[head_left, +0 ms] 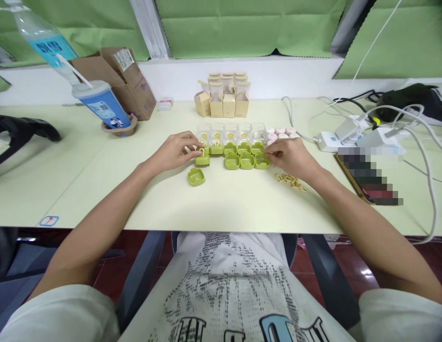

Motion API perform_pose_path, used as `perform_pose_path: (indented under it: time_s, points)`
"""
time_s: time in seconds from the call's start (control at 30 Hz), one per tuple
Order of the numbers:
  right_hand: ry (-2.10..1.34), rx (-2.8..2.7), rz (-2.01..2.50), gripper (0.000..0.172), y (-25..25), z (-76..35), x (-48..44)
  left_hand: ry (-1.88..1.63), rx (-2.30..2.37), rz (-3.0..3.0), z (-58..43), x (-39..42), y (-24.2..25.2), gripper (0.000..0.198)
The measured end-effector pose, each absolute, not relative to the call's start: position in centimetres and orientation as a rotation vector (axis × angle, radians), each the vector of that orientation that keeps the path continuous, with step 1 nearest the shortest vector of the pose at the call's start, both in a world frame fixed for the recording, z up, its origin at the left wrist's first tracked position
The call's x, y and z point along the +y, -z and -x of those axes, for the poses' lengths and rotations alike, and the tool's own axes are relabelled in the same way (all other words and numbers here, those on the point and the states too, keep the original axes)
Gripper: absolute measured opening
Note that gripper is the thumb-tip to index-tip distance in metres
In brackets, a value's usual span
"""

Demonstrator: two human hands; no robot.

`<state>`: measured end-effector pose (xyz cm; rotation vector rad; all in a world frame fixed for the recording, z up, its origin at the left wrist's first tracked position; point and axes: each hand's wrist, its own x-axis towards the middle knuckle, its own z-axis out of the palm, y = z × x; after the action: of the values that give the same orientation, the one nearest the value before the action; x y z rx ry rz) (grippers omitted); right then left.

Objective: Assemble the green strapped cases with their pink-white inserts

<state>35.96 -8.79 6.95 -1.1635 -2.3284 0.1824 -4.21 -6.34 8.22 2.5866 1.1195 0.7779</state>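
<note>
The left hand (pixel 178 151) has its thumb and forefinger closed on a small yellow loop (pixel 202 152), which lies at the fingertips' right side, by the green case (pixel 202 161) at the left end of the group. The loop appears to stand upright, its long axis rising from the case — whether it is fixed there or only held against it, I cannot tell. The left hand is plainly the nearer one; the right hand (pixel 290 154) is well apart, at the group's right end. Its fingers are bent together at the edge of the rightmost green trays (pixel 261 161), but whether they grip one or merely touch it is hidden.

Just right of the left fingers, a second green case (pixel 216 150) bears an upright loop too. A single open green tray (pixel 196 176) lies on the near side of the left hand, apart from the rest. Loose yellow loops (pixel 290 180) lie in a pile on the near side of the right hand. Clear cups (pixel 230 129) line the far side — beyond them stand small cardboard boxes (pixel 229 105).
</note>
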Motion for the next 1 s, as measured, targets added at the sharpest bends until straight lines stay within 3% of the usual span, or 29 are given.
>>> perform_pose_path:
  time_s: [0.27,0.63,0.77,0.83,0.9,1.0]
  points:
    - [-0.125,-2.315,1.183,0.032,-6.9,-35.5,-8.8,-0.774,1.119,-2.616,4.1,-6.3,-8.1,0.043]
    - [0.004,-2.288,1.375,0.028,-9.6,-36.0,-10.1,-0.775,1.119,-2.61,4.5,-7.6,-10.8,0.051]
    - [-0.272,-2.556,1.397,0.017,-11.8,-38.6,-10.2,-0.288,0.853,-2.474,4.4,-9.4,-13.2,0.051]
    - [-0.469,-2.675,1.385,0.021,-12.1,-39.5,-10.1,-0.062,0.748,-2.446,3.9,-10.2,-13.4,0.056]
    - [-0.603,-2.727,1.395,0.025,-11.8,-39.7,-9.9,0.027,0.717,-2.466,3.2,-10.6,-12.7,0.049]
    - [-0.673,-2.757,1.38,0.018,-10.8,-39.3,-9.8,-0.022,0.697,-2.49,2.0,-10.9,-11.2,0.031]
